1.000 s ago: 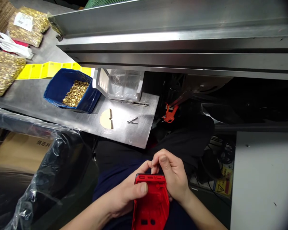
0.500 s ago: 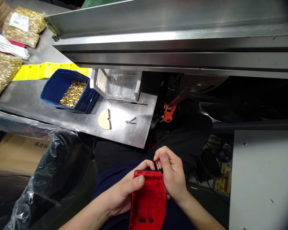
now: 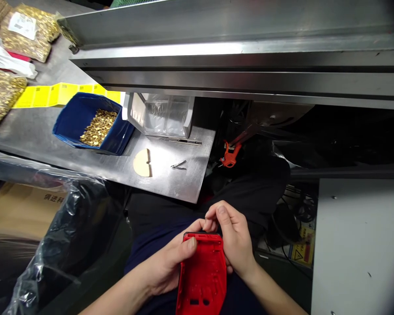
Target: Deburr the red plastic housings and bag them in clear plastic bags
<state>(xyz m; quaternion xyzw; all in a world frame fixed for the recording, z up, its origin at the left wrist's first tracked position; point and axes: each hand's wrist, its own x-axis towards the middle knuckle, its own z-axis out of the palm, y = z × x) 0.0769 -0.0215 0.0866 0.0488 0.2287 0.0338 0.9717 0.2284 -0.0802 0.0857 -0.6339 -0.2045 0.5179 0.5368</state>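
A red plastic shell (image 3: 203,271) with a black outer edge is held low over my lap, its hollow side facing up. My left hand (image 3: 172,258) grips its left side, thumb over the top left corner. My right hand (image 3: 234,236) is curled at the top right corner, with thumb and index finger bent close together above the rim and the lower fingers against the shell's right side. Whether a small part lies between those fingertips is hidden.
On the metal table (image 3: 170,188) are a blue bin (image 3: 75,116) of brass pieces, a clear-fronted bin (image 3: 164,116), a beige disc (image 3: 142,162), small pliers (image 3: 179,165) and a thin tool (image 3: 184,141). An orange air gun (image 3: 230,155) hangs beyond the table's corner. A metal beam (image 3: 233,78) crosses above.
The fingertips of my right hand have shifted slightly left along the shell's top edge, toward my left fingers. My left hand keeps its hold.
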